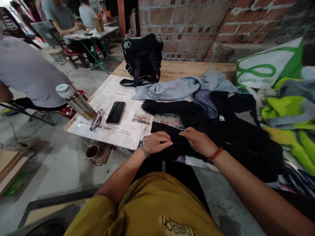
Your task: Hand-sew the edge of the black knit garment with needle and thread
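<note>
A black garment (pixel 216 131) with a small white mark lies spread over the table in front of me. My left hand (pixel 158 142), wearing a green bead bracelet, is closed on the near left end of the garment, thumb and fingers pressed together over the cloth. To its right, my right hand (pixel 199 141) with a red bracelet is closed in a pinch just above the same black cloth. What sits between those fingertips is too small to make out. A grey-blue garment (pixel 169 90) lies behind the black one.
Newspaper (pixel 123 134) covers the wooden table; on it are a phone (pixel 116 112), glasses (pixel 96 120) and a steel flask (pixel 76 101). A black backpack (pixel 142 59), a white-green bag (pixel 268 65) and yellow-green clothes (pixel 283 111) stand around. A seated person (pixel 31 72) is at left.
</note>
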Demonstrator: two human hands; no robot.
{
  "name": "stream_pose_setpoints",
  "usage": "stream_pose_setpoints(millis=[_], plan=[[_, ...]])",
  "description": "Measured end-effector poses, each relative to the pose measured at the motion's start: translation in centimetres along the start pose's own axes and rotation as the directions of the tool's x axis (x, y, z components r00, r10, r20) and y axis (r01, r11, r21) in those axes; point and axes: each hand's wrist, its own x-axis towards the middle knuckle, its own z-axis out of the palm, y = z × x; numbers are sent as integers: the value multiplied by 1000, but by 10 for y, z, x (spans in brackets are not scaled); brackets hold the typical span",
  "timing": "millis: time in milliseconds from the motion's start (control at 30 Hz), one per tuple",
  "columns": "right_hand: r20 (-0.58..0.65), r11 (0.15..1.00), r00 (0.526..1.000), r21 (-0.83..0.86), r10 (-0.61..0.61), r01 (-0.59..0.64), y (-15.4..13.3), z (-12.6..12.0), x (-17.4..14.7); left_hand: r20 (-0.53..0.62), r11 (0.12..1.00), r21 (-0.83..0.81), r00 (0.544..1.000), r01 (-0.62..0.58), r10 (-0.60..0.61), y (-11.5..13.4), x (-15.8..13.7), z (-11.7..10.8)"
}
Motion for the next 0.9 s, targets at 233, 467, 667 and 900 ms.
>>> stream_pose_setpoints(millis=[233, 467, 667, 900], plan=[[16, 972, 995, 216, -99, 93, -4, 0, 2, -16, 999, -32, 999, 32, -33, 2, 1, -2], [-1, 946, 989, 291, -145, 139, -5, 1, 2, -45, 992, -30, 992, 120, -121, -2, 2, 3], [10, 951, 986, 267, -166, 158, -4, 5, 1, 13, 990, 37, 990, 139, -140, -4, 2, 4], [39, 964, 987, 224, -158, 145, -5, 1, 0, 98, 987, 113, 987, 114, -126, 7, 5, 2]])
